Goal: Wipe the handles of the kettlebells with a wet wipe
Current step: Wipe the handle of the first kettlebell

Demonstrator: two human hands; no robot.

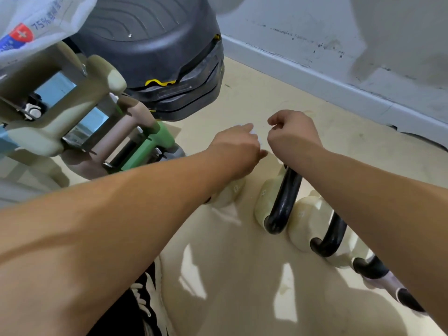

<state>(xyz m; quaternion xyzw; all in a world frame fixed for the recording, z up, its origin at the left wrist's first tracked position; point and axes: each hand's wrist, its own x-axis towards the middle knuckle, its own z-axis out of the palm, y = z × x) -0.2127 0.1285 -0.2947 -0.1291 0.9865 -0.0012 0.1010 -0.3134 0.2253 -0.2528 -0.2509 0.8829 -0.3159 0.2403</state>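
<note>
above glossy black curved handles (286, 197), left hand (238, 151) grip tight on a white wipe (254, 132), right hand (293, 132) curled, hold unclear

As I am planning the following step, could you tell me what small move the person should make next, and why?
Probably lower the wet wipe onto the nearest black handle and wrap it round. The left hand pinches the wipe near the kettlebells, the right hand is curled beside it, and the wipe touches no handle.
</note>
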